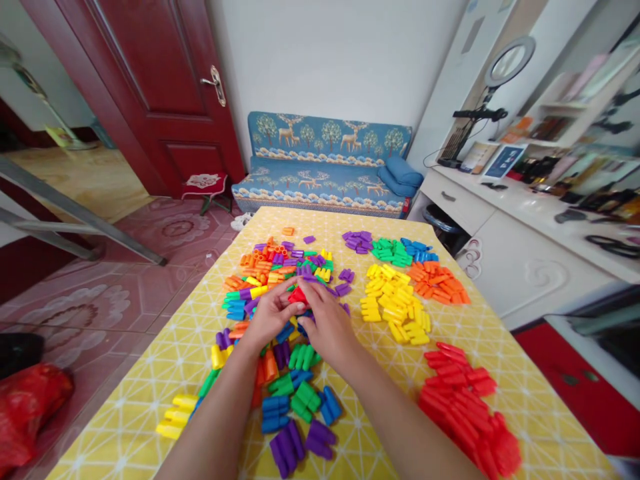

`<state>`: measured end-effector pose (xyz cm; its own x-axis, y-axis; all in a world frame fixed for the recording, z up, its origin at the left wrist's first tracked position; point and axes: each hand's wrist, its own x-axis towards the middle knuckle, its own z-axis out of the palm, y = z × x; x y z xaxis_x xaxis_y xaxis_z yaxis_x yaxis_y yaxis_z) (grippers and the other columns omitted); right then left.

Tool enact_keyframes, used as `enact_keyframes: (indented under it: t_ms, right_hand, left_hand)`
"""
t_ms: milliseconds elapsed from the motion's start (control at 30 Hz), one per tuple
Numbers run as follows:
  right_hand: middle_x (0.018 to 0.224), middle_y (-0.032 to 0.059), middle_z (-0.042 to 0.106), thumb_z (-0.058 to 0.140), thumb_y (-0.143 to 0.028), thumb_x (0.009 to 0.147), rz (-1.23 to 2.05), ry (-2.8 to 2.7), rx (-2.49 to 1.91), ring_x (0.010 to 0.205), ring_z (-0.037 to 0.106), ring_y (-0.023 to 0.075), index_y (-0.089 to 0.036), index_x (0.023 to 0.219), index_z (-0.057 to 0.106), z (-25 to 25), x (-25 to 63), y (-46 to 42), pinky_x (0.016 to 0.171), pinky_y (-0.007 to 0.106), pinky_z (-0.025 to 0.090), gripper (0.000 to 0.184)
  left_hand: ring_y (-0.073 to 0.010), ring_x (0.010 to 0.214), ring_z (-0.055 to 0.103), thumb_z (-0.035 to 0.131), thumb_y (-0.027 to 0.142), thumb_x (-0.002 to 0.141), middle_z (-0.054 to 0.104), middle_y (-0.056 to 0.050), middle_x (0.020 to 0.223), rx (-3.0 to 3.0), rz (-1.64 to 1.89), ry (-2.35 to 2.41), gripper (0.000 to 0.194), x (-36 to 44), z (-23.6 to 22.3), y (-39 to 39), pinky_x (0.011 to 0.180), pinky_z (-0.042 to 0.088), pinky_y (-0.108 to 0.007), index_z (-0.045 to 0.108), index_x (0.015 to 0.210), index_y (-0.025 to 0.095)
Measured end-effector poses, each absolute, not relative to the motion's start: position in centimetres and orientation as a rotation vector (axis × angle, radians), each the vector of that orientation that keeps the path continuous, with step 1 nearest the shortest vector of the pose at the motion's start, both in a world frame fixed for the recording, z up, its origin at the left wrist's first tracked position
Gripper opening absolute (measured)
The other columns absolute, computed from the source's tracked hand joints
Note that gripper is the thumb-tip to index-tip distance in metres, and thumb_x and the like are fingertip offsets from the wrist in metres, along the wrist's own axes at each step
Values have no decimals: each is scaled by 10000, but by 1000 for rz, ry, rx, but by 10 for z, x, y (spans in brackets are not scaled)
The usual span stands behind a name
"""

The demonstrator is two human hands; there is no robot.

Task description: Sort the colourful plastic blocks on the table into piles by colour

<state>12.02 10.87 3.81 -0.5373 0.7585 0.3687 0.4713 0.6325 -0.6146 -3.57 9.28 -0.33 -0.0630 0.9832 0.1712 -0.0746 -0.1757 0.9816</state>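
My left hand point(270, 313) and my right hand point(326, 323) meet over a mixed pile of plastic building pieces point(280, 280) on the yellow-clothed table point(165, 360). Both pinch a small red piece point(298, 295) between their fingertips. Around my wrists lie green, blue, purple and orange pieces point(295, 393). To the right, sorted heaps rest on the cloth: yellow point(395, 303), orange point(437, 280), red point(465, 407), green point(391, 252), blue point(419, 250) and purple point(358, 240).
A blue patterned sofa bed point(325, 163) stands beyond the table's far edge. A dark red door point(150, 87) is at the back left, a white desk point(525, 220) with a ring light at the right. A red bag point(25, 407) lies on the floor, left.
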Motion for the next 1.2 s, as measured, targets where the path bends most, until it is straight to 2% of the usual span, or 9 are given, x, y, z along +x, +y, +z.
enact_keyframes:
  t_ms: [133, 267, 367, 500, 700, 800, 900, 1067, 1200]
  right_hand:
    - [1067, 70, 680, 554, -222, 883, 634, -2114, -1024, 958, 624, 215, -236, 1160, 643, 50, 117, 118, 840, 357, 495, 292]
    - [889, 33, 650, 685, -262, 799, 635, -2179, -1087, 736, 602, 168, -224, 839, 678, 46, 121, 121, 676, 292, 463, 56]
    - [883, 14, 615, 751, -253, 727, 617, -2262, -1114, 688, 579, 149, -220, 807, 628, 41, 124, 118, 637, 271, 433, 150]
    - [861, 3, 624, 737, -240, 729, 530, -2298, -1130, 706, 584, 158, -223, 804, 590, 46, 130, 110, 615, 261, 400, 166]
    - [645, -35, 603, 629, -132, 736, 597, -2215, -1095, 610, 570, 124, -213, 654, 547, 56, 182, 113, 581, 231, 403, 141]
    - [720, -12, 658, 605, -197, 749, 548, -2089, -1232, 628, 610, 134, -217, 789, 604, 54, 244, 122, 581, 235, 449, 44]
    - [808, 32, 695, 591, -241, 738, 361, -2045, -1439, 674, 645, 163, -199, 1019, 632, 51, 318, 134, 608, 261, 489, 287]
    - [819, 47, 720, 595, -221, 676, 6, -2187, -1860, 680, 666, 204, -219, 835, 707, 38, 407, 143, 568, 279, 461, 195]
    - [771, 28, 721, 604, -227, 660, 132, -2185, -1934, 649, 669, 187, -225, 737, 706, 21, 427, 140, 560, 258, 466, 128]
  left_hand:
    - [-180, 704, 684, 745, 336, 738, 725, -31, 763, 1277, 1409, 1105, 675, -36, -1, 92, 702, 553, -293, 521, 1349, 155]
    - [-222, 766, 709, 751, 313, 715, 746, -65, 829, 1320, 1338, 1110, 678, -33, 2, 91, 699, 563, -309, 537, 1342, 168]
    - [-227, 809, 716, 744, 261, 708, 748, -82, 896, 1340, 1312, 1112, 697, -31, 1, 91, 721, 570, -315, 516, 1359, 167]
    - [-211, 825, 720, 754, 228, 700, 740, -85, 963, 1320, 1315, 1105, 705, -32, -2, 92, 719, 572, -289, 507, 1358, 173]
    - [-220, 779, 727, 799, 300, 682, 752, -86, 866, 1253, 1324, 1146, 562, -34, -4, 92, 751, 589, -334, 622, 1191, 143]
    - [-225, 803, 730, 806, 313, 676, 754, -90, 879, 1238, 1350, 1150, 508, -34, -3, 92, 778, 590, -347, 650, 1127, 140]
    - [-226, 810, 731, 808, 321, 672, 756, -87, 877, 1222, 1366, 1145, 491, -33, -3, 93, 793, 588, -355, 657, 1102, 139]
    - [-235, 821, 731, 810, 320, 670, 756, -89, 897, 1220, 1359, 1166, 468, -34, -5, 93, 805, 586, -367, 664, 1076, 139]
    - [-239, 830, 729, 801, 337, 681, 755, -93, 902, 1217, 1361, 1166, 461, -34, -4, 93, 795, 587, -365, 665, 1074, 138]
